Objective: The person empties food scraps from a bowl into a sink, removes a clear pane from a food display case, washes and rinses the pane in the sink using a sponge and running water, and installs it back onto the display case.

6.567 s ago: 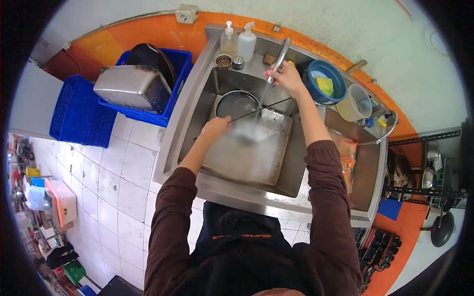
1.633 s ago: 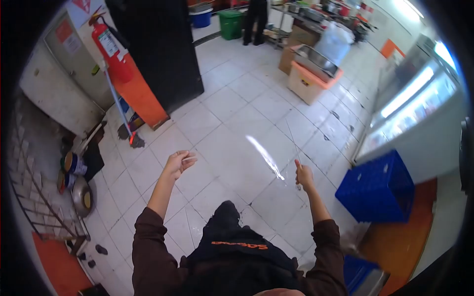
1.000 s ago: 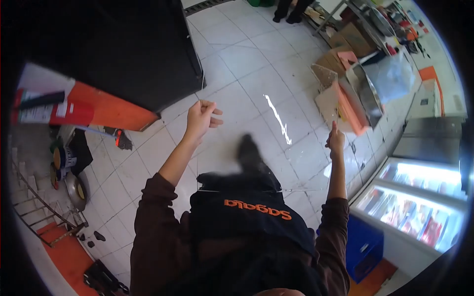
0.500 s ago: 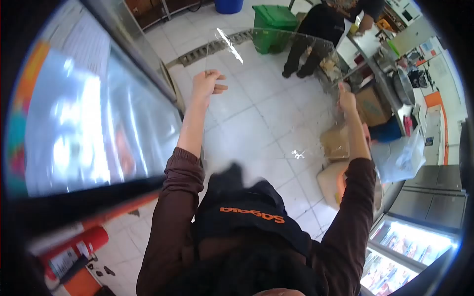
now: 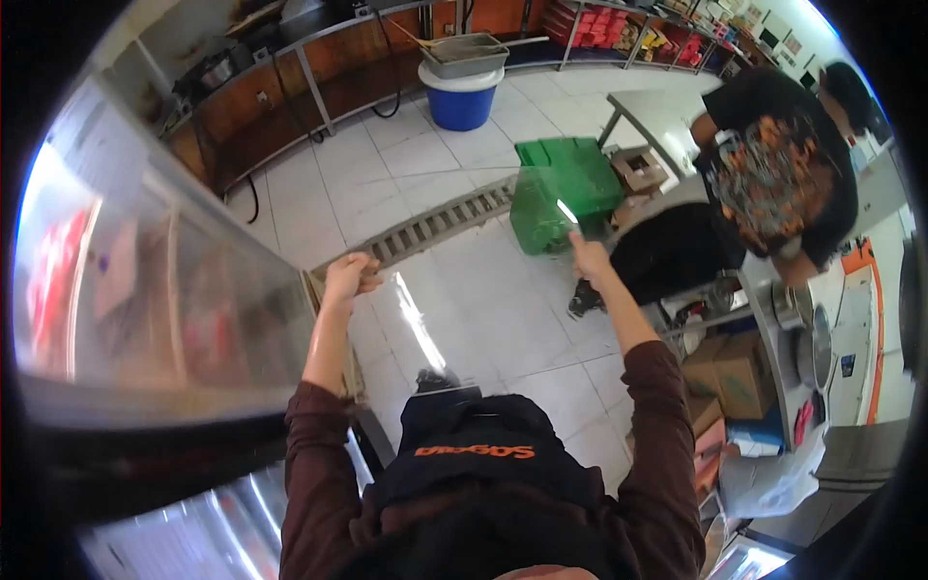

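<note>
A clear, see-through rectangular panel [image 5: 416,319], like a glass shelf, is held out in front of my body above the floor. A bright streak of reflected light runs across it. My left hand [image 5: 352,276] has its fingers curled around the panel's left edge. At the opposite edge, my right hand [image 5: 590,261] grips the panel between thumb and fingers. The floor and part of the green bin show through the panel. My dark apron [image 5: 474,449] with orange lettering is just below its near edge.
A glass-doored fridge [image 5: 126,280] stands close on my left. Ahead are a floor drain grate [image 5: 440,224], a green bin [image 5: 565,193] and a blue tub [image 5: 460,104] with a metal tray on top. At right, a person [image 5: 773,184] bends at a steel counter [image 5: 764,309].
My view has swung leftward and up, bringing the blue tub and back counters into sight. The panel stays in both hands, and the fridge now shows its shelves through the glass.
</note>
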`<state>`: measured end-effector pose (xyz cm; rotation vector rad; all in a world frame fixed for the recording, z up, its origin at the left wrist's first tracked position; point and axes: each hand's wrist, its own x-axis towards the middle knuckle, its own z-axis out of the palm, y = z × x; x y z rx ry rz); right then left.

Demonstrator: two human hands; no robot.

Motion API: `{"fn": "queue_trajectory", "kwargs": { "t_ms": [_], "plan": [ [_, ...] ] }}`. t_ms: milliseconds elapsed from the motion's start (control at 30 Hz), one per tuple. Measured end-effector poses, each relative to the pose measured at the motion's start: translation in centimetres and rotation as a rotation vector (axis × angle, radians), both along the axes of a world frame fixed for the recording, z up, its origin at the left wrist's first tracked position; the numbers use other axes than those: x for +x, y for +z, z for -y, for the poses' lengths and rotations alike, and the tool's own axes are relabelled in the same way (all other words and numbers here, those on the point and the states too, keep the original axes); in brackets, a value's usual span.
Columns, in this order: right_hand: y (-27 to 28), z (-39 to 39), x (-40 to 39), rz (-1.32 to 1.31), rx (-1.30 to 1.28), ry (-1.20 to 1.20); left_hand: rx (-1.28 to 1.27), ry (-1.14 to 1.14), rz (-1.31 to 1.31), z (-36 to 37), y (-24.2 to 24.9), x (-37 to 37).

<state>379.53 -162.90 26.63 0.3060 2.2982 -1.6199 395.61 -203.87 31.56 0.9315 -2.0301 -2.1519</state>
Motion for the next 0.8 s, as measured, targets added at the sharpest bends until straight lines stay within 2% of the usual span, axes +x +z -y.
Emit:
{"fn": "queue_trajectory", "kwargs": {
  "t_ms": [33, 67, 167, 300, 400, 467, 533, 600, 667, 733, 800],
  "plan": [
    [-1.1, 2.6, -4.8, -0.057, 0.085, 0.026, 0.012, 0.031, 0.020, 2.1, -0.1, -3.0],
    [1.7, 5.7, -7.8, 0.016, 0.033, 0.058, 0.023, 0.066, 0.040, 4.0, -0.1, -5.9],
    [0.8, 12.8, -22.0, 0.021, 0.008, 0.164, -0.025, 0.185, 0.064, 9.3, 0.3, -17.2],
    [-1.8, 18.1, -41.5, -0.069, 0.085, 0.147, -0.079, 0.116, 0.080, 14.8, 1.6, -36.1],
    [-2.9, 18.2, -51.9, -0.124, 0.188, 0.076, -0.119, 0.055, 0.017, 15.8, 2.7, -50.9],
    [-1.5, 16.8, -59.1, -0.022, -0.004, -0.027, -0.133, -0.021, 0.018, 15.6, 3.7, -60.9],
    [-1.2, 15.1, -66.6, -0.032, 0.065, -0.026, -0.134, -0.090, 0.015, 15.0, 3.8, -71.2],
    [-2.1, 13.2, -75.4, -0.128, 0.288, -0.063, -0.113, -0.164, -0.009, 13.8, 3.5, -81.6],
    [-2.4, 11.7, -83.4, -0.073, 0.309, -0.074, -0.125, -0.167, -0.024, 12.3, 2.4, -89.9],
    [-0.5, 11.1, -92.6, -0.135, 0.192, -0.130, -0.179, -0.165, -0.069, 11.2, 3.7, -99.7],
    [0.7, 10.6, -101.1, -0.077, 0.083, -0.151, -0.097, -0.158, -0.013, 10.3, 5.0, -107.8]
  ]
}}
